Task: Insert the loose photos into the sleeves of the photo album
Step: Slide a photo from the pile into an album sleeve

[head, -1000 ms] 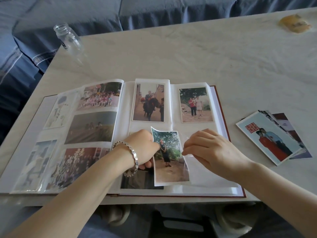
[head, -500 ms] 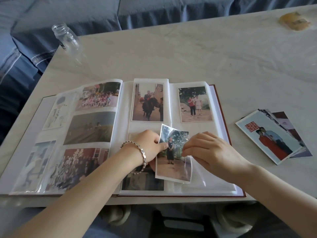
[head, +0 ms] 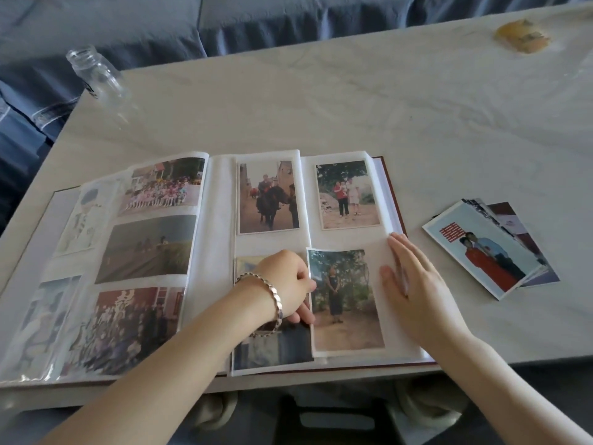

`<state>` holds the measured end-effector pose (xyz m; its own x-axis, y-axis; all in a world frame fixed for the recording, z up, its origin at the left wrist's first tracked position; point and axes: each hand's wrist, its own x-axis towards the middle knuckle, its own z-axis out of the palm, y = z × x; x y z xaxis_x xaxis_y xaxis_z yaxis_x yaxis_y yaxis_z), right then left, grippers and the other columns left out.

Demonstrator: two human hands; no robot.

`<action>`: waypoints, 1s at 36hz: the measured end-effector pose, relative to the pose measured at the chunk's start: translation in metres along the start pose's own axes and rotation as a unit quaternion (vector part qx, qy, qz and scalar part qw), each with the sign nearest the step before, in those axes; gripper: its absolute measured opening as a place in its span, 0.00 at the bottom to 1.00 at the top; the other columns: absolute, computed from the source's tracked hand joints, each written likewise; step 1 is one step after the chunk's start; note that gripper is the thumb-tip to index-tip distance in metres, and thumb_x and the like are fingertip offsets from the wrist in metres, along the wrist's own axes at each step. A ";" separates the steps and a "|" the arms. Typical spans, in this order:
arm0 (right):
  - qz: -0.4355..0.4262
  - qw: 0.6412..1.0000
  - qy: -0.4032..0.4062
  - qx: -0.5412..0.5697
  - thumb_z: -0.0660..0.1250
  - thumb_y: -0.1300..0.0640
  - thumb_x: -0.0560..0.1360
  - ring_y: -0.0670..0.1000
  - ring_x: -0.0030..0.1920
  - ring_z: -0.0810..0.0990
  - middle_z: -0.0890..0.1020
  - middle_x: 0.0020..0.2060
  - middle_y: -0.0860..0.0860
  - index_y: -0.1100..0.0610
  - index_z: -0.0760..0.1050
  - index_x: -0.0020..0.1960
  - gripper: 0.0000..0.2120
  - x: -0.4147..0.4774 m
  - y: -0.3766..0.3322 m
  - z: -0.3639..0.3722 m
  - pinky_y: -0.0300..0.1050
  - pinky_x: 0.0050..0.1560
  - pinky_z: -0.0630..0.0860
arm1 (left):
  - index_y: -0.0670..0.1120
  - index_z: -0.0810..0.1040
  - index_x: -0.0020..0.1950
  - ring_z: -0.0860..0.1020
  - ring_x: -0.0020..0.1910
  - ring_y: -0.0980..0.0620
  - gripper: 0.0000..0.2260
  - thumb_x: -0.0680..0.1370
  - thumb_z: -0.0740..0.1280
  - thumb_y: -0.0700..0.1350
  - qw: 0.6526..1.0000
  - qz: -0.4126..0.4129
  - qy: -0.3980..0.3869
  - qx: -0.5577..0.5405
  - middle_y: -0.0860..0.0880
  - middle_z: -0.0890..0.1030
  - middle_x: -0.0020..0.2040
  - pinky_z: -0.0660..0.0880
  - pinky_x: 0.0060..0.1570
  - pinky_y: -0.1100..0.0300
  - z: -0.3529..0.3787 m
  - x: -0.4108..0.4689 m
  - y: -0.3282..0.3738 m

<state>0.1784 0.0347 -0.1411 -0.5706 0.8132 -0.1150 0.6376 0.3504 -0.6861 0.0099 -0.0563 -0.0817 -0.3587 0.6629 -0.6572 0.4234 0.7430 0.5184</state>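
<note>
- Head view: an open album (head: 220, 220) lies on a pale bench (head: 353, 107), its pockets mostly filled.
- A photo (head: 348, 303) of a figure in dark clothes lies flat at the lower right pocket of the right-hand page; whether it is fully under the plastic cannot be told.
- Left grip (head: 288, 284), with a bracelet (head: 272, 295) at the wrist, has its fingers curled and pinches that photo's left edge.
- Right grip (head: 417, 284) is released, fingers straight and flat on the page, just beside the photo's right edge.
- A stack of loose photos (head: 481, 248) sits on the bench right of the album, apart from both grips.
- A glass jar (head: 96, 75) stands at the far left corner.
</note>
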 end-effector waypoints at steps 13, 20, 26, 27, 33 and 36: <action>-0.007 0.998 0.041 0.054 0.56 0.54 0.80 0.45 0.71 0.62 0.62 0.65 0.36 0.51 0.62 0.73 0.21 -0.004 0.004 0.006 0.41 0.70 0.57 | 0.40 0.75 0.41 0.84 0.39 0.44 0.07 0.79 0.63 0.40 0.994 -0.044 -0.023 -0.098 0.48 0.80 0.25 0.77 0.37 0.60 0.001 0.010 0.012; -0.005 0.997 0.046 0.065 0.56 0.53 0.80 0.46 0.71 0.63 0.66 0.70 0.42 0.51 0.63 0.73 0.21 -0.004 0.004 0.006 0.46 0.71 0.61 | 0.40 0.77 0.40 0.82 0.29 0.52 0.07 0.78 0.65 0.39 0.988 -0.031 0.025 -0.148 0.50 0.79 0.24 0.75 0.25 0.67 0.008 0.007 0.007; -0.011 0.998 0.041 0.055 0.56 0.52 0.80 0.47 0.71 0.63 0.66 0.70 0.44 0.52 0.62 0.73 0.22 -0.003 0.005 0.006 0.47 0.71 0.62 | 0.40 0.77 0.41 0.81 0.27 0.54 0.09 0.80 0.63 0.41 0.993 -0.023 -0.018 -0.116 0.48 0.80 0.28 0.70 0.22 0.69 0.015 0.006 0.010; -0.012 0.998 0.042 0.054 0.56 0.52 0.80 0.47 0.71 0.63 0.66 0.70 0.45 0.52 0.63 0.73 0.22 -0.002 0.005 0.006 0.46 0.71 0.61 | 0.40 0.76 0.41 0.80 0.26 0.54 0.10 0.80 0.62 0.41 0.995 -0.019 -0.024 -0.099 0.49 0.80 0.28 0.70 0.22 0.69 0.016 0.006 0.012; -0.017 0.997 0.047 0.064 0.57 0.53 0.80 0.46 0.70 0.65 0.68 0.69 0.44 0.52 0.64 0.72 0.21 -0.002 0.007 0.007 0.41 0.67 0.61 | 0.41 0.72 0.37 0.81 0.27 0.51 0.13 0.81 0.57 0.38 0.997 -0.019 -0.052 -0.062 0.48 0.77 0.28 0.66 0.20 0.68 0.014 0.007 0.018; -0.015 0.995 0.045 0.083 0.57 0.52 0.80 0.46 0.69 0.66 0.68 0.68 0.44 0.52 0.65 0.72 0.21 -0.002 0.007 0.006 0.41 0.67 0.63 | 0.39 0.74 0.40 0.79 0.24 0.52 0.11 0.80 0.58 0.39 0.992 -0.036 -0.046 -0.114 0.47 0.75 0.31 0.63 0.18 0.68 0.012 0.003 0.019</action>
<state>0.1810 0.0334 -0.1502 -0.5344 0.8446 -0.0331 0.5228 0.2995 -0.7981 0.0272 -0.0414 -0.0806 -0.2989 0.6036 -0.7391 0.1971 0.7969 0.5711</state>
